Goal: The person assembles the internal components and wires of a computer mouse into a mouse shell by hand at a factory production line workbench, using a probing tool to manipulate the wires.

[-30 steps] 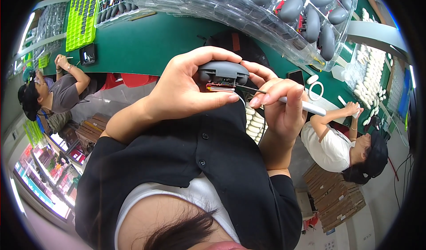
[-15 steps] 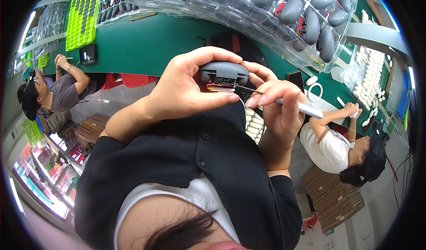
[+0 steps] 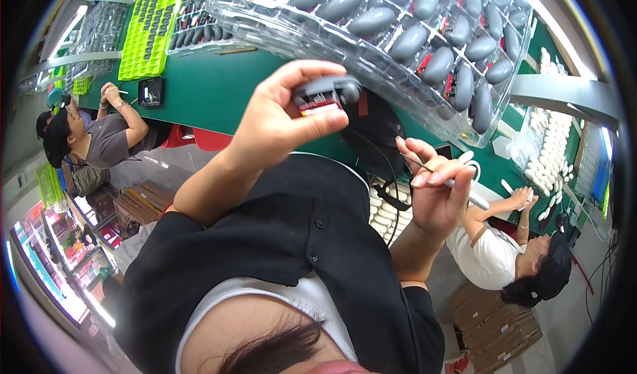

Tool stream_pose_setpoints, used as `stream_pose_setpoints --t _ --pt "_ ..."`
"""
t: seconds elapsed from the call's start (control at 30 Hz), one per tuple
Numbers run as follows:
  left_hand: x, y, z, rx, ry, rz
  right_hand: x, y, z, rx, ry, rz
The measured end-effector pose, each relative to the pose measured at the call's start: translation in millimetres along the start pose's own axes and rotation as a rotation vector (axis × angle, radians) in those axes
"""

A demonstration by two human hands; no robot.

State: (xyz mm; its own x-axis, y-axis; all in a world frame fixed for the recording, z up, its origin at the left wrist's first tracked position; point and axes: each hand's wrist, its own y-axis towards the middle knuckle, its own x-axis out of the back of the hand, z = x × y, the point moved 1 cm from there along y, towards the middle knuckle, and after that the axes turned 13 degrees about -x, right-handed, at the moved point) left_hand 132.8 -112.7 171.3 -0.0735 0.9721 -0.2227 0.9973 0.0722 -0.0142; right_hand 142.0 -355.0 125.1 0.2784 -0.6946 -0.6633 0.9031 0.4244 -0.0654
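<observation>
My left hand is closed around a rounded grey plastic housing, raised over the near edge of the bench. Its open side faces me, and red and white parts show inside, above my thumb. My right hand is to the right and lower, apart from the housing. Its fingers pinch a slim tool with a white handle and a thin dark metal shaft. The shaft points up and left, toward the housing, and touches nothing.
A stack of clear trays full of similar grey housings fills the far side of the green bench. A dark bag with a strap lies beyond my hands. Light-green trays stand far left. Co-workers sit on both sides, near white parts at right.
My right hand has drawn the tool away from the housing, down and to the right. My left hand has lifted and tilted the housing slightly. The view has shifted, showing more of the trays.
</observation>
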Motion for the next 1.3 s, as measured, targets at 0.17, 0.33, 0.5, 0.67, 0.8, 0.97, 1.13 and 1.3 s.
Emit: stream_pose_setpoints --t 0.17,0.33,0.5,0.67,0.8,0.97,1.13,1.3 --pt "37.9 35.8 -7.5 -0.206 -0.067 -0.138 -0.9 -2.4 -3.9 -0.042 0.063 -0.014" --pt "76.5 69.9 -11.4 -0.308 -0.15 -0.2 -0.6 -3.9 -3.5 -0.032 0.066 -0.021" --pt "86.6 98.5 -8.2 -0.472 0.366 -0.409 -0.9 -3.1 -3.9 -0.028 0.057 -0.038" --pt "60.9 110.6 4.6 -0.88 1.184 -0.455 -5.9 -2.4 -7.3 -0.057 0.045 -0.039" --pt "56.0 115.4 9.5 -0.94 1.423 -0.419 -7.6 -3.6 -6.0 -0.07 0.037 -0.048" --pt "61.3 114.5 16.1 -0.875 1.516 -0.419 -3.2 -3.7 -6.6 -0.057 0.022 -0.054" --pt "88.7 113.9 1.4 -0.927 1.385 -0.507 -3.5 -2.8 -7.7 -0.052 0.012 -0.056" --pt "113.7 127.4 -2.9 -0.441 1.672 -0.517 -4.9 -1.1 -8.4 -0.065 -0.008 -0.043"
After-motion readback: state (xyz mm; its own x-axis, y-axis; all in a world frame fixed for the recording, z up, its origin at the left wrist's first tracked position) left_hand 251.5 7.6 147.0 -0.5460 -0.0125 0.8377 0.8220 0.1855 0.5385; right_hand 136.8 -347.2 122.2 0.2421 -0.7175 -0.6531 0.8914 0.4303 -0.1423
